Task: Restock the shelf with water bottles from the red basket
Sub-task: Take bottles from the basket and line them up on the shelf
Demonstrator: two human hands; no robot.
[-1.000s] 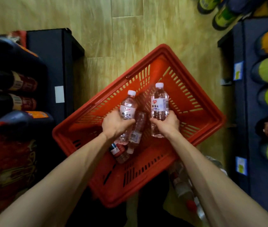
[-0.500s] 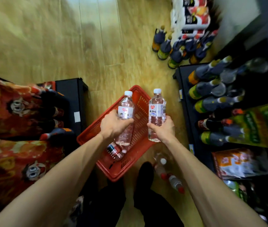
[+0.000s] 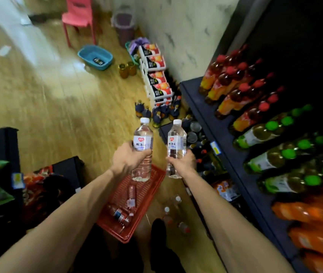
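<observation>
My left hand (image 3: 127,158) grips a clear water bottle (image 3: 142,142) with a white cap, held upright. My right hand (image 3: 182,162) holds a second water bottle (image 3: 176,142) the same way, a little to the right. Both bottles are lifted well above the red basket (image 3: 152,186), which stands on the wooden floor below my arms. Two or three more bottles (image 3: 131,196) lie on their sides in the basket. The dark shelf (image 3: 221,133) runs along the right, its edge close to my right hand.
The shelf carries rows of red-capped (image 3: 235,89) and green-capped drink bottles (image 3: 275,146). Several bottles (image 3: 173,213) stand on the floor by my foot. Further off are small dark bottles (image 3: 156,111), stacked cartons (image 3: 156,75), a blue tub (image 3: 95,57) and a pink chair (image 3: 77,16). A dark rack (image 3: 1,146) stands left.
Both hands have lifted the two bottles out of the basket and up. My view has swung up and to the right, toward the shelf.
</observation>
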